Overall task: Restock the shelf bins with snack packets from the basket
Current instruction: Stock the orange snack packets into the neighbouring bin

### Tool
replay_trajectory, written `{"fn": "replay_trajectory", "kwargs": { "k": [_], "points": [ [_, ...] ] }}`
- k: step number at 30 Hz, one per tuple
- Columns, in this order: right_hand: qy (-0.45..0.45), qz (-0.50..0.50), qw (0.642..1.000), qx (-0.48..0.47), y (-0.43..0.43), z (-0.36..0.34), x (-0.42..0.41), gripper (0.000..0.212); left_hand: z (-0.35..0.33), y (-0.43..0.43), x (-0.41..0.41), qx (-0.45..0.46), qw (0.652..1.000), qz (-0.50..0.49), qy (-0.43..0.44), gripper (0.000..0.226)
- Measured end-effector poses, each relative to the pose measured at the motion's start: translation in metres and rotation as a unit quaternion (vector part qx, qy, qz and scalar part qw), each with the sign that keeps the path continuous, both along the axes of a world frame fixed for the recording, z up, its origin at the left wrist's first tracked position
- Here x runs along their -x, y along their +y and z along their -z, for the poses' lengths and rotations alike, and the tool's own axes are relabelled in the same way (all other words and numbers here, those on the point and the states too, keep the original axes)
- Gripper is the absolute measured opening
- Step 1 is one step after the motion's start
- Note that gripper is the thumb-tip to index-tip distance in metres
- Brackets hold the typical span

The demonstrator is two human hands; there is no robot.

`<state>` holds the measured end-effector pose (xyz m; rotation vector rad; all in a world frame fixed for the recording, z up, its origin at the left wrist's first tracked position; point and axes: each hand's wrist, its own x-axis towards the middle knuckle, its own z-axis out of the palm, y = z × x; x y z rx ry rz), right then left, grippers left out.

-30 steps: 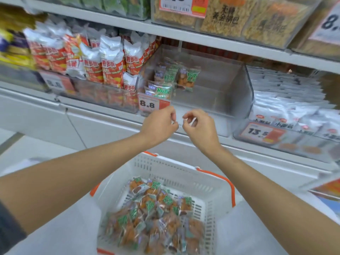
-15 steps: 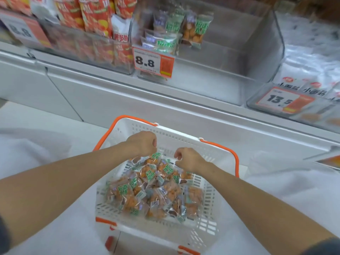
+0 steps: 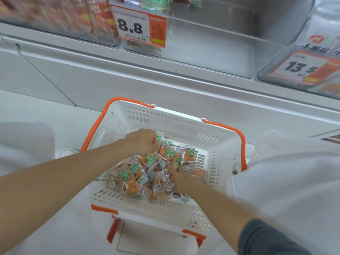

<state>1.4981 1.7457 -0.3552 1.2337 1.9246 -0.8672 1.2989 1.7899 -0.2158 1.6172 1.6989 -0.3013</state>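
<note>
Both your hands are down in the basket [image 3: 184, 115], a white slotted one with orange handles [image 3: 241, 144] folded along its rim. The snack packets [image 3: 128, 173] lie heaped in the near half of the basket, clear wrappers with green labels over orange pieces.

Your left hand [image 3: 141, 142] sits at the far edge of that heap, towards the basket's far-left corner. Its fingers are curled under and grip the wrapper of a green-labelled packet there.

Your right hand [image 3: 182, 179] lies on the heap's near-right part, close to the basket's right wall. It is smeared with motion, and you cannot tell whether its fingers have closed on a packet or only rest among them. A dark sleeve [image 3: 266, 238] covers that arm near the basket's near-right corner.

Beyond the basket and above it stands the clear shelf bin [image 3: 211, 43], with a price tag reading 8.8 [image 3: 132, 26] on its front left. A few of the same green-labelled packets show just behind that tag.

Beyond the basket to the left is a bin of red packets [image 3: 73, 15], blurred. Beyond it to the right is another bin [image 3: 265, 78] with a tag reading 13.5 [image 3: 298, 68].
</note>
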Motion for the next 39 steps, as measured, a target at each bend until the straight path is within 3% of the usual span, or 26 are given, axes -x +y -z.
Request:
{"fn": "replay_trajectory", "kwargs": {
  "k": [4, 7, 11, 13, 16, 23, 27, 30, 32, 36, 39],
  "points": [
    [0.003, -0.020, 0.999, -0.041, -0.011, 0.004, 0.005, 0.097, -0.004, 0.000, 0.000, -0.006, 1.000, -0.010, -0.008, 0.017],
    [0.021, -0.022, 0.997, -0.074, -0.010, 0.004, 0.008, 0.080, -0.006, 0.001, 0.001, -0.009, 0.999, -0.034, -0.023, 0.025],
    [0.026, -0.060, 0.990, -0.127, 0.006, -0.015, 0.010, 0.055, -0.012, 0.003, 0.000, -0.020, 0.998, -0.043, -0.036, 0.019],
    [0.020, -0.086, 0.987, -0.134, 0.010, -0.020, 0.006, 0.060, -0.015, 0.004, -0.001, -0.025, 0.998, -0.046, -0.046, 0.017],
    [0.030, -0.073, 0.994, -0.080, 0.002, -0.010, -0.009, 0.085, -0.021, 0.004, -0.004, -0.037, 0.997, -0.050, -0.049, 0.013],
    [-0.063, -0.256, 0.959, -0.105, -0.011, -0.003, -0.010, 0.060, -0.024, -0.003, -0.003, -0.033, 0.996, -0.046, -0.062, 0.021],
    [-0.038, -0.170, 0.981, -0.083, 0.006, -0.021, -0.004, 0.053, -0.023, -0.003, 0.001, -0.021, 0.997, -0.046, -0.061, 0.023],
    [0.032, -0.007, 0.999, -0.003, 0.028, -0.054, -0.001, 0.047, -0.024, 0.000, 0.003, -0.021, 0.998, -0.036, -0.055, 0.022],
    [0.065, 0.022, 0.998, -0.013, 0.051, -0.079, 0.002, 0.032, -0.028, 0.003, 0.003, -0.024, 0.998, -0.029, -0.052, 0.018],
    [0.109, 0.074, 0.991, 0.013, 0.102, -0.151, 0.003, 0.048, -0.050, 0.013, -0.001, -0.003, 0.995, 0.005, -0.097, 0.057],
    [0.161, 0.193, 0.963, 0.091, 0.128, -0.208, -0.005, 0.051, -0.069, 0.013, -0.005, -0.023, 0.982, 0.036, -0.182, 0.080]
  ]
}}
